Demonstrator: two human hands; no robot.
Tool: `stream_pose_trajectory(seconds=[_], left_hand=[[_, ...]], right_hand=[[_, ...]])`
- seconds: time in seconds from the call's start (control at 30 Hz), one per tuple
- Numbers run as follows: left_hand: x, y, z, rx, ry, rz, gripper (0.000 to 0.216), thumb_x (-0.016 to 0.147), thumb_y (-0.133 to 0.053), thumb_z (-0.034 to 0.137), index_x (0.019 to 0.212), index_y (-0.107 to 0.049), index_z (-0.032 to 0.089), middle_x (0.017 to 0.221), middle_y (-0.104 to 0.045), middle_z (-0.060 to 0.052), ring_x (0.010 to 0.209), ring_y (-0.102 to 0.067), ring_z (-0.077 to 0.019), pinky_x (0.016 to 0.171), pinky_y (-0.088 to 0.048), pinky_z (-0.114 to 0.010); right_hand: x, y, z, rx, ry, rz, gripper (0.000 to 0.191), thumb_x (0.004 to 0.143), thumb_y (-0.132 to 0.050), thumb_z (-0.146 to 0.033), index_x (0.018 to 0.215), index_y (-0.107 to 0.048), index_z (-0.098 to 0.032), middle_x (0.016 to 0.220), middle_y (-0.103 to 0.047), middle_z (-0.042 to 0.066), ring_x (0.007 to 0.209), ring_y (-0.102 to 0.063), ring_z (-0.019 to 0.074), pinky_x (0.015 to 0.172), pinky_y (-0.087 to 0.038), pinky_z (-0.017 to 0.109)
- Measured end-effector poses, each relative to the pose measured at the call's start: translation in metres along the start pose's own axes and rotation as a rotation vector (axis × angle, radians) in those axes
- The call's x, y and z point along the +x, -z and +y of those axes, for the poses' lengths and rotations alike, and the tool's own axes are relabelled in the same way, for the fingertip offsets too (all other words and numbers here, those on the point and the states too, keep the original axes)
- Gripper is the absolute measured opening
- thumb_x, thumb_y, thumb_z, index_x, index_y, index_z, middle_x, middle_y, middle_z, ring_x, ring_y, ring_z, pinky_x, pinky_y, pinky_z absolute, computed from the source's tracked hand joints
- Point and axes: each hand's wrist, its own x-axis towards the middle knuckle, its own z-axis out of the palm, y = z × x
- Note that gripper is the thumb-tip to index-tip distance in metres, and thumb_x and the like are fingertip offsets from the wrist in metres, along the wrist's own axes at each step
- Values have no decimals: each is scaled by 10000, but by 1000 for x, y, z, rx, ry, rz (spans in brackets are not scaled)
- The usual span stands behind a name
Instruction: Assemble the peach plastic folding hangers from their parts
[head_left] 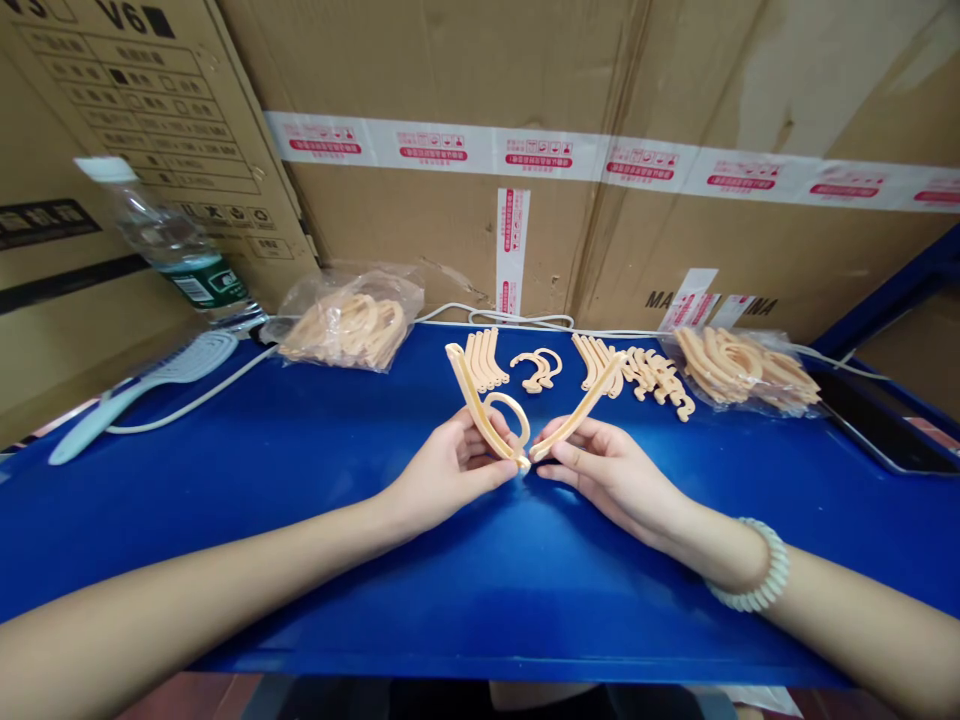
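Observation:
My left hand (450, 462) pinches a beige plastic hanger arm (472, 395) near its lower end, together with a round hanger hook (523, 415). My right hand (607, 470) grips a second hanger arm (585, 408), which slants up to the right. The lower ends of both arms come close together between my fingertips; whether they touch is hard to tell. Just beyond my hands lie a row of hanger arms (487, 362), a few loose hooks (538, 382), another row of arms (592, 362) and several small curved pieces (660, 378).
Clear bags of beige hanger parts lie at the back left (345, 335) and right (720, 365) of the blue table (480, 600). A hairbrush (187, 360) and tilted bottle (180, 245) are leftward; a dark phone (885, 425) lies rightward. White cable (517, 318) runs along the cardboard (420, 220).

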Motion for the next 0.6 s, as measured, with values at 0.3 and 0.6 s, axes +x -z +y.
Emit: stream_pose_trajectory(seconds=[0.3, 0.6], left_hand=[[-1, 0, 1, -27, -36, -94, 385, 779, -848, 285, 930, -506, 197, 906, -676, -15, 876, -685, -178, 882, -536, -344], [-1, 0, -1, -54, -48, -91, 354, 783, -850, 244, 914, -527, 181, 906, -694, -14, 856, -706, -164, 869, -556, -320]], right_hand=[[-1, 0, 2, -115, 19, -67, 313, 816, -852, -363, 1028, -710, -182, 912, -762, 38, 809, -710, 136, 825, -583, 287], [0, -1, 2, -201, 76, -100, 244, 827, -836, -340, 985, -721, -193, 872, -760, 26, 798, -720, 147, 850, -603, 320]])
